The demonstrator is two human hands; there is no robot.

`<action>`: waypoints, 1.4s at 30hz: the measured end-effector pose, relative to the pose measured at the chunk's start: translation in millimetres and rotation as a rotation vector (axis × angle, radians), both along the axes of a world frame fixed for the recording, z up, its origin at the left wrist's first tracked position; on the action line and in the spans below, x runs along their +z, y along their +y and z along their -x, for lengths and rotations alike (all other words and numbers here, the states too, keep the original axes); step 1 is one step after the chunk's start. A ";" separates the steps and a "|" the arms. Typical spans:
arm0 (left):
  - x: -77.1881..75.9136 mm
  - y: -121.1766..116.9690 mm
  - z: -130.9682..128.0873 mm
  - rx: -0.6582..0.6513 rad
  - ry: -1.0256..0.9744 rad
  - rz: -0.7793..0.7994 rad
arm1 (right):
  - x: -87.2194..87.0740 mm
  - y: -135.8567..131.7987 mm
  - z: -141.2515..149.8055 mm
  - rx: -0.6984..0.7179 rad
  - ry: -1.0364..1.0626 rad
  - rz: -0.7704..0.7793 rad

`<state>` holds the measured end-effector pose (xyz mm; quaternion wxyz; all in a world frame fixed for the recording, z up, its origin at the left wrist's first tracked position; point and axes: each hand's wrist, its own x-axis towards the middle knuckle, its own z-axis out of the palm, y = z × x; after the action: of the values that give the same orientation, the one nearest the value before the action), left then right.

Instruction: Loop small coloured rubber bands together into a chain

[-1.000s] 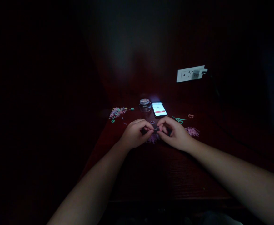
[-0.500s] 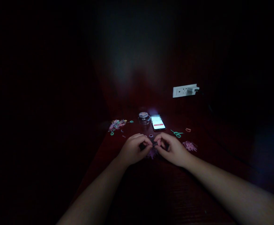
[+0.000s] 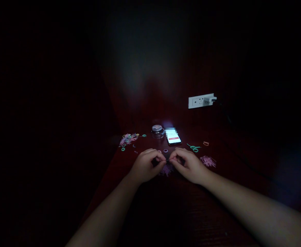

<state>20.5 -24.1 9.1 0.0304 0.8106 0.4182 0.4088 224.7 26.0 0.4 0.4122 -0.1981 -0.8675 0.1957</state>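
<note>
My left hand [image 3: 146, 166] and my right hand [image 3: 187, 164] meet over the table with thumbs and forefingers pinched. A thin elastic band [image 3: 167, 160], dark and hard to make out, stretches across the small gap between the fingertips. Just beneath lies a pile of small purple bands [image 3: 166, 169], partly covered by the hands. Beyond the fingers sits a pale purple ring-shaped band [image 3: 165, 151]. A pinkish ring [image 3: 160, 151] peeks out beside the left fingers. To the right of my right hand is a heap of pink-purple bands [image 3: 208, 161].
A lidded clear jar [image 3: 157, 132] and a lit phone [image 3: 173, 136] stand behind the hands. Mixed coloured bands [image 3: 128, 139] lie at the far left. Green scissors-like loops [image 3: 194, 148] and an orange band [image 3: 206, 143] lie right. A wall socket [image 3: 201, 101] holds a plug.
The view has tilted up, so everything sits lower in the picture. My right fingertips have drawn together into a tighter pinch, and the hands are slightly closer. A pinkish ring now shows beside the left fingers.
</note>
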 end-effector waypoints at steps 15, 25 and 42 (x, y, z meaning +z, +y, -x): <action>2.5 -0.1 -1.3 -0.029 -0.004 0.019 | -0.8 0.2 1.0 0.016 -0.002 0.003; 2.5 -0.6 0.1 -0.027 -0.009 0.043 | -1.4 1.9 0.8 -0.003 0.027 -0.021; 3.6 -1.9 1.8 -0.021 -0.007 0.071 | -0.7 2.1 -1.6 -0.045 0.098 -0.014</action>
<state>18.7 -26.0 12.8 0.0650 0.8119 0.4240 0.3961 226.3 28.1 -0.3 0.4597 -0.2047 -0.8431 0.1897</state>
